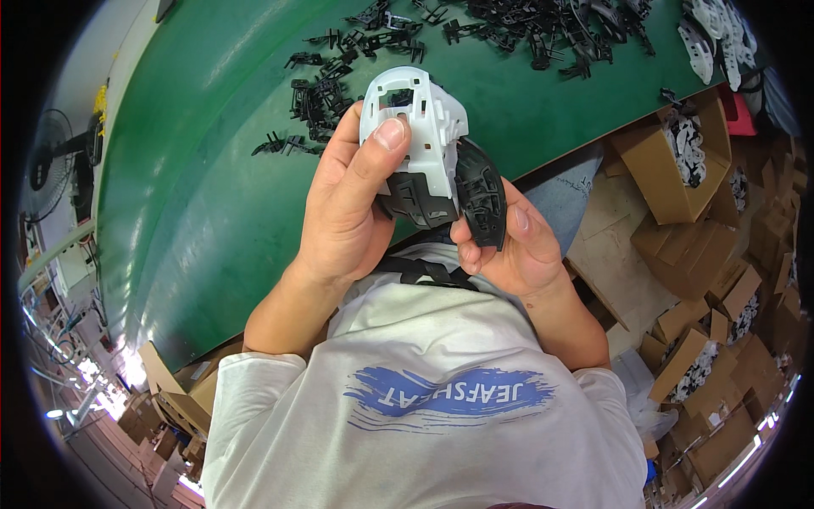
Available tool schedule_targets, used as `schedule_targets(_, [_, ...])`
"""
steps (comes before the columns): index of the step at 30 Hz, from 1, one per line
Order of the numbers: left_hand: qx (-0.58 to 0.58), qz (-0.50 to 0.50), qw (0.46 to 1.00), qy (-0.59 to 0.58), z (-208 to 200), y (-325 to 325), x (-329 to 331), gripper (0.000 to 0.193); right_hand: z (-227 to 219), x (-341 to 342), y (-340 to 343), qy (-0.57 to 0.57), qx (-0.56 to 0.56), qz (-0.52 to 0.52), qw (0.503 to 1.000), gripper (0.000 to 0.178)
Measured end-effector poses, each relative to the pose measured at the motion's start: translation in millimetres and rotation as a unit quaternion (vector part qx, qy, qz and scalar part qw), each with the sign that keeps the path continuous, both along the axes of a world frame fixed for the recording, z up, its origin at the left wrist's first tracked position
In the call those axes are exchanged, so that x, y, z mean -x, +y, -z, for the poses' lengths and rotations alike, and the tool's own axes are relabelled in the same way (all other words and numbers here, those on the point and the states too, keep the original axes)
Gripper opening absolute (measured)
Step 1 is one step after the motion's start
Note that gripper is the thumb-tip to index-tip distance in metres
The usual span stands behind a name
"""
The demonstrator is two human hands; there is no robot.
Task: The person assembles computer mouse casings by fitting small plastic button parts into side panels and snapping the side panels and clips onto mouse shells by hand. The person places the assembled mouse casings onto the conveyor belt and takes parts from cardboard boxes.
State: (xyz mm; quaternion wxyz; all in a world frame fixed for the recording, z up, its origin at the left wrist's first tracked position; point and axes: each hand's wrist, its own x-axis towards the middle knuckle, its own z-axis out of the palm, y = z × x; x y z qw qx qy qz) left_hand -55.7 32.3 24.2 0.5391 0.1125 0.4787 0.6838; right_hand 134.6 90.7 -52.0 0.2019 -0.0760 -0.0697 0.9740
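Observation:
My left hand [352, 187] is closed round a white plastic shell [435, 140] with square cut-outs, its thumb pressed on the upper face. A dark, ribbed plastic piece [420, 202] sits against the shell's lower end; whether it is fastened there I cannot tell. Between the fingers and thumb of my right hand [517, 246] is a curved black plastic piece [482, 195], tilted beside the shell's right edge and seeming to touch it. Both hands are close together in front of my body, over the near edge of the green table [212, 220].
Loose black plastic parts [543, 34] lie in piles along the table's far side, some close beyond my left hand [318, 106]. White shells [721, 38] are stacked at the far right corner. Cardboard boxes [678, 161] of parts crowd the floor at right. A fan [51, 161] stands at left.

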Motion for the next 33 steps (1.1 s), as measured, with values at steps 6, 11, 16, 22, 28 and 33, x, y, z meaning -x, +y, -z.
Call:
schedule_targets(6, [0.015, 0.025, 0.999, 0.033, 4.2, -0.6, 5.5, 0.059, 5.7, -0.6, 1.5, 0.021, 0.005, -0.004, 1.000, 0.052])
schedule_targets(11, [0.006, -0.039, 0.999, -0.020, -1.1, 0.3, 3.1, 0.042, 9.7, -2.1, 2.7, 0.014, -0.019, -0.005, 1.000, 0.064])
schedule_targets(16, [0.013, -0.052, 0.999, -0.003, -0.9, 0.8, 3.5, 0.044, 9.6, -2.1, 3.0, 0.013, -0.039, 0.008, 0.999, 0.069])
schedule_targets(22, [0.044, -0.007, 0.999, 0.006, -0.7, -2.5, -2.4, 0.045, -4.7, -1.9, 12.1, -0.033, -0.108, 0.028, 0.993, 0.075])
schedule_targets(28, [0.063, 0.006, 0.998, 0.007, 0.0, -1.4, -9.0, 0.040, -19.5, -4.4, 19.8, -0.150, -0.222, 0.074, 0.961, 0.073])
schedule_targets(33, [0.073, 0.020, 0.997, 0.012, 3.2, -0.8, -8.8, 0.037, -26.6, -3.7, 19.9, -0.239, -0.291, 0.099, 0.921, 0.073])
